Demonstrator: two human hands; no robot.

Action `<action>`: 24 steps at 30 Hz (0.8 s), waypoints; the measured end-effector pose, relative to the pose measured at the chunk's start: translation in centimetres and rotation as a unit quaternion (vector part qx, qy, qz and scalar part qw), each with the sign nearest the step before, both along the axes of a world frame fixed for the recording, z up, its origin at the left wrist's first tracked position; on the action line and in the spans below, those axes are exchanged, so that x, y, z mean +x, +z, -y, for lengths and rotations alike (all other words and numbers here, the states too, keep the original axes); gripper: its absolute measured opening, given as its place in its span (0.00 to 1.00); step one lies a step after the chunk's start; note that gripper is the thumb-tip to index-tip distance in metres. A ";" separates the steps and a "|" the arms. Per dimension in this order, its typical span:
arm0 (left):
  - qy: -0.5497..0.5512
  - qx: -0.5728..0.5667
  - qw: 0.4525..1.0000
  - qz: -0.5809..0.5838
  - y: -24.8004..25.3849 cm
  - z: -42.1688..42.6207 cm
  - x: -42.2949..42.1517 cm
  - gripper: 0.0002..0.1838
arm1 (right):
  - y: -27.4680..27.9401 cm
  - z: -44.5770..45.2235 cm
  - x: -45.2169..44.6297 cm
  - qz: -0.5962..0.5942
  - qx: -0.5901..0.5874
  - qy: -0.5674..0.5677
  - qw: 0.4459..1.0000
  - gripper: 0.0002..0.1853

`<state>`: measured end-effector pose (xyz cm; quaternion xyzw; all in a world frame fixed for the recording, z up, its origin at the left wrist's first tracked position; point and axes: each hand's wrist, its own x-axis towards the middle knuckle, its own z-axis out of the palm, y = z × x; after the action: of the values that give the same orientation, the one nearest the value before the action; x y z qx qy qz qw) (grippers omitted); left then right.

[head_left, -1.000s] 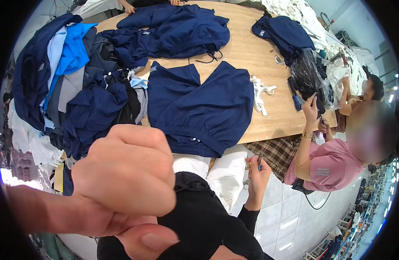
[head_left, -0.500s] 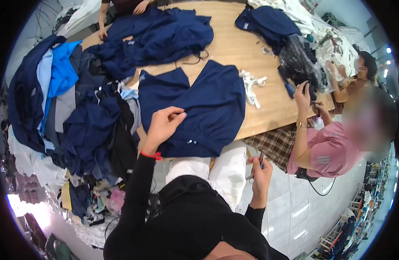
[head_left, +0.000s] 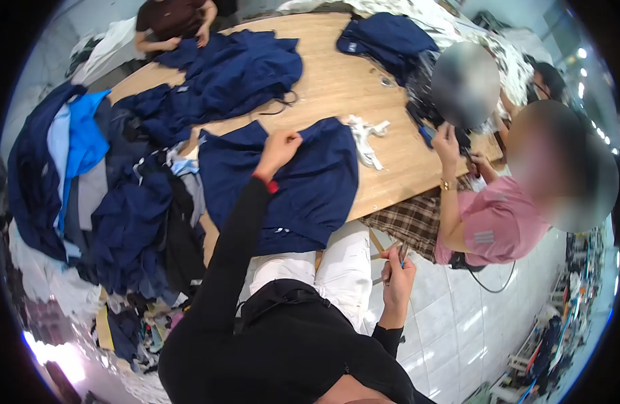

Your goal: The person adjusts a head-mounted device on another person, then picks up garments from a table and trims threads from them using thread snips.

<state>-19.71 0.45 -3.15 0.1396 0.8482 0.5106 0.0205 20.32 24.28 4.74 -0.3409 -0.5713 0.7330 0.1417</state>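
Observation:
A navy garment [head_left: 296, 192], which looks like a pair of shorts, lies spread on the table in front of me, its two leg parts pointing away. My left hand [head_left: 281, 149] is over its far part, near the notch between the legs, with fingers pinched together. Whatever those fingertips may hold is too small to make out. Low on my right, beside my white trousers, my right hand [head_left: 398, 277] is closed around small thread snips [head_left: 402, 252], blades pointing up. That hand is off the table and apart from the garment.
Navy garments [head_left: 236, 71] lie at the far left of the wooden table [head_left: 323, 74]. White fabric strips [head_left: 368, 141] are right of my garment. A mixed clothes heap [head_left: 131, 209] hangs on my left. A co-worker in a pink shirt [head_left: 491, 222] works close on my right.
My left hand has moved away from me across the garment to its far part. My right hand keeps the snips at my side. The view has shifted slightly.

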 end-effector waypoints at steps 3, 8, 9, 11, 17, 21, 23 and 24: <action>-0.074 0.059 0.989 -0.113 4.6 3.4 7.2 0.07 | -0.7 -1.5 1.4 0.070 0.011 -0.018 0.997 0.15; 0.060 0.127 0.963 0.228 2.5 4.1 10.7 0.21 | -0.2 -2.4 -0.8 0.079 0.054 0.022 0.995 0.16; 0.028 0.041 0.981 0.190 0.4 4.4 9.7 0.20 | 0.4 -2.1 -1.9 0.066 0.047 0.038 0.996 0.16; -0.001 -0.002 0.999 0.046 0.2 3.5 7.4 0.14 | 1.9 -1.4 -4.0 0.024 0.048 0.065 0.996 0.16; -0.055 0.018 0.952 -0.301 16.4 1.8 15.7 0.04 | 2.1 -0.2 -4.2 -0.024 0.044 0.011 0.999 0.17; -0.145 -0.087 0.985 -0.017 11.0 7.4 18.8 0.07 | -2.5 -0.3 -2.7 0.023 0.032 -0.052 0.998 0.18; -0.070 -0.118 0.990 0.030 3.6 10.4 20.2 0.11 | -3.8 -0.5 -2.2 0.053 0.041 -0.014 0.998 0.18; -0.037 -0.088 0.995 0.023 3.8 9.5 20.5 0.13 | -3.4 -0.3 -3.3 0.057 0.091 0.027 0.994 0.18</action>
<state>0.74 -9.08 0.60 0.1568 0.8832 0.4362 0.0714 16.98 24.55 1.32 -0.3519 -0.6520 0.6609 0.1194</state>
